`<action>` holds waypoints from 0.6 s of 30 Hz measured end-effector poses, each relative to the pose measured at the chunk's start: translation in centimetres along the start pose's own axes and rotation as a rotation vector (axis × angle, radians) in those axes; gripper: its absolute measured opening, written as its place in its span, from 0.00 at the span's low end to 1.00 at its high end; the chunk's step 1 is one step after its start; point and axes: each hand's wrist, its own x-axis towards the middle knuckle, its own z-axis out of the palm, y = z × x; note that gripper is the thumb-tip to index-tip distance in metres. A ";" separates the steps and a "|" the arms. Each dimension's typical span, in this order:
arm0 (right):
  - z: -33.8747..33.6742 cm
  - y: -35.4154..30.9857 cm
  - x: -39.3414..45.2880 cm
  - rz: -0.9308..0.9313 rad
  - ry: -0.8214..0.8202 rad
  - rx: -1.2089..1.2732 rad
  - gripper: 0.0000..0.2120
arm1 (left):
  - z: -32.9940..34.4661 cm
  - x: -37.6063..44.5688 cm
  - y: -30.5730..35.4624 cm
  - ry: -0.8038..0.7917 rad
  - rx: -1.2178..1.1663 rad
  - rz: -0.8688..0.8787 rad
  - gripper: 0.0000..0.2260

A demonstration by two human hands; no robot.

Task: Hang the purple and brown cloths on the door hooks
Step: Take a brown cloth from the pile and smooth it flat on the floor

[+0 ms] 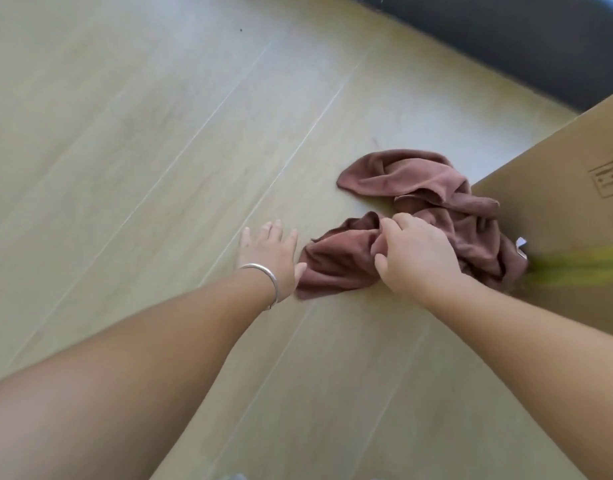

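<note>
The brown cloth lies crumpled on the light wooden floor, against the side of a cardboard box. My right hand is on top of its near fold, fingers pinched into the fabric. My left hand, with a silver bangle on the wrist, hovers flat just left of the cloth, fingers spread, its thumb touching the cloth's edge. No purple cloth and no door hooks are in view.
A cardboard box stands at the right, touching the cloth. A dark strip runs along the top right, beyond the floor. A yellow-green blur shows on the box's side.
</note>
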 end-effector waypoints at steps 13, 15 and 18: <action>2.6 1.8 6.6 -0.028 0.022 -0.239 0.09 | 1.5 8.4 1.9 0.123 -0.162 0.272 0.11; 0.1 2.1 4.9 -0.024 0.036 -0.215 0.09 | -0.9 6.2 1.4 0.066 -0.123 0.221 0.11; -5.1 2.2 1.6 0.005 0.036 -0.173 0.08 | -5.8 1.5 0.1 0.023 -0.043 0.180 0.13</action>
